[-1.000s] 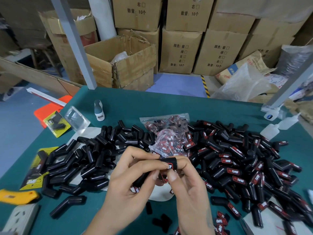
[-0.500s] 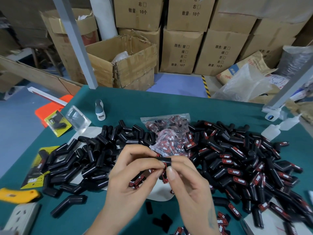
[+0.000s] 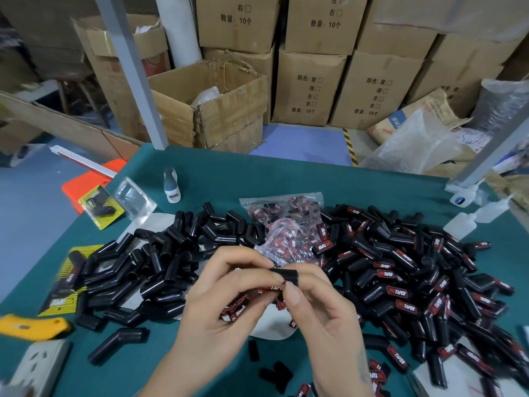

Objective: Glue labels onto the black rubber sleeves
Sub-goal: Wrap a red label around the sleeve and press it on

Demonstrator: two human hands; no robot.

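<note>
The green table point(image 3: 286, 179) is carrying two heaps much as it did a moment ago: plain black sleeves point(image 3: 160, 262) lying on the left, labelled sleeves point(image 3: 415, 282) with red-and-white print lying on the right, and a clear bag point(image 3: 289, 224) of labels sitting between them. Cardboard boxes point(image 3: 312, 87) are standing stacked behind the table. Compared with the earlier frames, the hands are sitting in nearly the same spot above the near edge, but the sleeve between them is lying more level and the red label beneath it is showing less. The left hand point(image 3: 217, 305) is curling in from the left, thumb and forefinger pinching the sleeve point(image 3: 286, 275) at its left end, while loose red labels point(image 3: 237, 306) are showing under its palm; whether it is also gripping those I cannot tell. The right hand point(image 3: 329, 319) is coming up from below, its thumb pressing at the sleeve's lower edge and its forefinger wrapping behind, so both hands are holding the one sleeve, raised just above the table. The sleeve is a short, smooth, matte black rubber tube. A yellow cutter point(image 3: 34, 325) and a white power strip point(image 3: 40, 365) are lying at the near left; white squeeze bottles point(image 3: 463, 222) are lying at the far right.
</note>
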